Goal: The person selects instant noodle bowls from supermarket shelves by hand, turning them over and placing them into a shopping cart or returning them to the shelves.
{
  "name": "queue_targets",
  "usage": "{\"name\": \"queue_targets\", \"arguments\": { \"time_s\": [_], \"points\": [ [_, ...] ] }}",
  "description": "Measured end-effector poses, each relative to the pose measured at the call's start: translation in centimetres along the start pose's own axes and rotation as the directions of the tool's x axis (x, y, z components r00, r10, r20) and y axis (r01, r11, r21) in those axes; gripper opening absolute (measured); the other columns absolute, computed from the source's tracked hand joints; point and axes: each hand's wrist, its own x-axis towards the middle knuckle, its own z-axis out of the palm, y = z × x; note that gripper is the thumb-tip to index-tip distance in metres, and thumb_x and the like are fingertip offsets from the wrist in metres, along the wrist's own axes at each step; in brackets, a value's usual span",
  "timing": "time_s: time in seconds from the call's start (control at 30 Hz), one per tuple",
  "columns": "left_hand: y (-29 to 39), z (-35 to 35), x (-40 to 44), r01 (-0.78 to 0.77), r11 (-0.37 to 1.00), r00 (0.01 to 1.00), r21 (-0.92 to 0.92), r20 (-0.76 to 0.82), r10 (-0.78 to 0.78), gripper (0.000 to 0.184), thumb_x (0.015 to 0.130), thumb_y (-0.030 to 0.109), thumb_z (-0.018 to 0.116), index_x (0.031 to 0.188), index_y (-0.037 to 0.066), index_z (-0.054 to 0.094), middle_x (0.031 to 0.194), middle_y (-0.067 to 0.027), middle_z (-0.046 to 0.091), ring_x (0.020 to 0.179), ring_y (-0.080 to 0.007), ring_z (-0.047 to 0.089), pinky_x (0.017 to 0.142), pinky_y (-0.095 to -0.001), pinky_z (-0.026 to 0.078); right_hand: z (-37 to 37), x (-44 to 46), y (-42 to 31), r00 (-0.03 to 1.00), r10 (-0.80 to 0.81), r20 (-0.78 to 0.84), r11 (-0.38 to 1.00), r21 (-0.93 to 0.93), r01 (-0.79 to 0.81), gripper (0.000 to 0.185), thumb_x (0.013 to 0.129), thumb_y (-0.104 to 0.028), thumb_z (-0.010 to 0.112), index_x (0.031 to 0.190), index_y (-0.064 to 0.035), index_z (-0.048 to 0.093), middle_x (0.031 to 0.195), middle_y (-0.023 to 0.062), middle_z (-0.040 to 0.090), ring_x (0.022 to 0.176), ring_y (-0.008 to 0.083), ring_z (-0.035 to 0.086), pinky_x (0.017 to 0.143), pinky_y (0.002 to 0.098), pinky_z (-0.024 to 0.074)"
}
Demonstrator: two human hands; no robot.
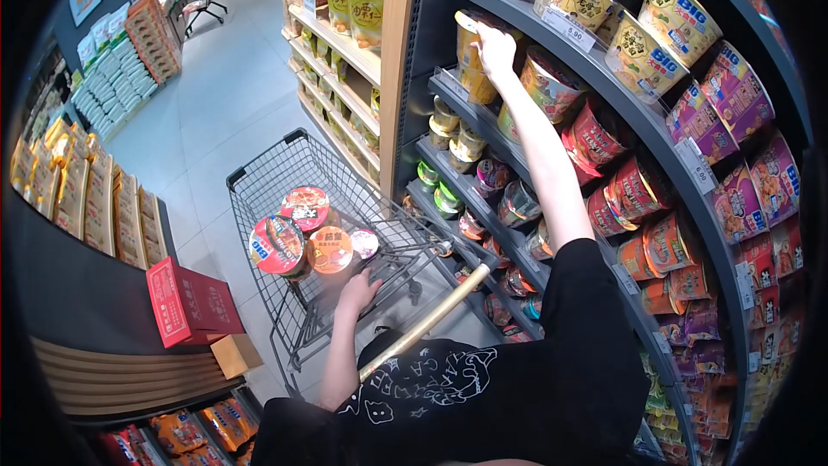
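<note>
My right hand reaches to the shelf on the right, its fingers closed on the rim of a yellow noodle cup at the shelf's left end. Over the near end of the shopping cart hangs my left hand, fingers spread and holding nothing. Several round instant noodle tubs lie in the cart, among them a red and blue one, a red one, an orange one and a small white and purple one.
Curved shelves of noodle tubs fill the right side. A wooden shelf unit stands ahead of them. Red box and small brown box are at the left. The cart's pale handle crosses before my body.
</note>
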Motion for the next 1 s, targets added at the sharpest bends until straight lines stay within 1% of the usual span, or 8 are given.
{"name": "queue_targets", "arguments": {
  "time_s": [0.1,0.23,0.33,0.43,0.6,0.7,0.8,1.0],
  "points": [
    [-0.5,0.4,0.6,-0.087,0.996,0.995,0.027,-0.043,0.088,0.046,0.077,0.029,0.052,0.114,0.004,0.042,0.101,-0.0217,0.053,0.095,-0.0342,0.05,0.081,-0.0385,0.04,-3.0,-1.0,-2.5,0.962,-0.203,-0.182,0.972,0.084,0.22,0.037,0.056,-0.018,0.069,0.09,-0.0096,0.059,0.081,0.0078,0.06,0.074,0.0222,0.057,0.069,0.033,0.0439],
    [0.3,0.1,1.6,-0.343,0.844,0.938,-0.412,-0.194,0.286,0.048,0.079,0.022,0.053,0.121,0.005,0.036,0.109,-0.0198,0.05,0.102,-0.0272,0.049,0.084,-0.0338,0.039,-9.2,-6.3,-8.1,0.999,0.032,0.017,0.89,0.455,-0.036,0.038,0.059,-0.013,0.068,0.096,-0.0092,0.059,0.09,0.0082,0.06,0.076,0.0205,0.059,0.068,0.0285,0.0464],
    [2.8,-2.0,1.3,-0.15,0.336,0.967,-0.93,-0.066,0.248,0.055,0.085,0.037,0.041,0.128,0.009,0.021,0.121,-0.0197,0.038,0.107,-0.0307,0.044,0.085,-0.0372,0.039,-13.3,-11.7,-12.4,0.952,0.053,0.302,0.434,0.852,-0.294,0.04,0.061,-0.011,0.066,0.101,-0.0055,0.058,0.098,0.0087,0.059,0.081,0.0137,0.057,0.075,0.0261,0.0434],
    [4.3,-4.4,-0.1,0.076,-0.325,0.863,-0.943,-0.101,0.495,0.064,0.083,0.054,0.024,0.13,0.011,0.015,0.128,-0.0189,0.03,0.11,-0.0322,0.04,0.091,-0.0434,0.034,-15.4,-17.5,-16.2,0.85,-0.063,0.522,0.081,0.852,-0.517,0.043,0.062,-0.01,0.066,0.103,0.0017,0.055,0.103,0.0113,0.057,0.092,0.0144,0.054,0.082,0.0264,0.0406],
    [3.5,-5.5,-0.9,-0.024,-0.508,0.948,-0.861,-0.181,0.262,0.07,0.079,0.059,0.028,0.129,0.009,0.022,0.131,-0.0095,0.029,0.117,-0.0272,0.033,0.096,-0.0452,0.027,-12.9,-23.5,-19.9,0.811,-0.158,0.564,-0.228,0.778,-0.585,0.051,0.067,-0.014,0.066,0.112,0.0011,0.047,0.116,0.0124,0.047,0.108,0.0198,0.043,0.094,0.0304,0.03],
    [3.2,-5.3,-0.2,-0.075,-0.503,0.938,-0.861,-0.232,0.257,0.074,0.075,0.062,0.034,0.128,0.011,0.024,0.13,-0.0084,0.03,0.117,-0.0248,0.032,0.095,-0.0455,0.027,-11.0,-25.3,-21.5,0.727,-0.036,0.686,-0.438,0.643,-0.629,0.063,0.08,-0.023,0.055,0.129,-0.0045,0.021,0.129,0.0092,0.03,0.117,0.0185,0.032,0.095,0.0323,0.0273],
    [2.1,-4.5,0.6,-0.174,-0.289,0.956,-0.941,-0.232,0.18,0.075,0.073,0.062,0.041,0.127,0.012,0.025,0.127,-0.007,0.033,0.115,-0.023,0.033,0.091,-0.0441,0.03,-10.1,-28.7,-22.4,0.479,-0.325,0.815,-0.784,0.05,-0.619,0.055,0.085,-0.036,0.042,0.129,-0.0163,0.018,0.125,0.0073,0.035,0.113,0.0183,0.037,0.091,0.0363,0.0334],
    [3.9,-4.4,-0.1,-0.435,0.162,0.9,-0.886,-0.433,0.045,0.078,0.073,0.055,0.046,0.131,0.013,0.014,0.129,-0.0059,0.028,0.116,-0.0205,0.033,0.09,-0.0406,0.032,-11.0,-28.3,-22.3,0.465,-0.335,0.819,-0.78,0.035,-0.624,0.063,0.079,-0.038,0.05,0.127,-0.0097,0.02,0.123,0.0104,0.037,0.111,0.0221,0.04,0.088,0.0403,0.0378]
  ]
}}
